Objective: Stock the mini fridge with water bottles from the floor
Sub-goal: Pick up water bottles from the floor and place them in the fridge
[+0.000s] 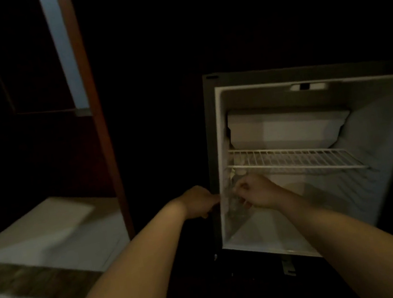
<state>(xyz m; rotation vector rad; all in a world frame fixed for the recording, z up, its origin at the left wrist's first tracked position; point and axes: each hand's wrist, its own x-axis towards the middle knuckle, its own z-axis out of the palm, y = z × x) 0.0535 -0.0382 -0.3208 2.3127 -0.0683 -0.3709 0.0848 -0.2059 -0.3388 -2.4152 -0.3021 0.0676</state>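
The mini fridge stands open with a white interior, a freezer box at the top and a wire shelf in the middle. A clear water bottle stands at the left side under the shelf, and my right hand is closed around it inside the fridge. My left hand rests curled against the fridge's left front edge, just outside; whether it grips anything is unclear. Another clear bottle seems to lie on the shelf's left end.
A dark wooden door frame rises to the left of the fridge. Pale floor tiles and a dark threshold strip lie at lower left. The fridge's lower compartment floor is bare to the right of the bottle.
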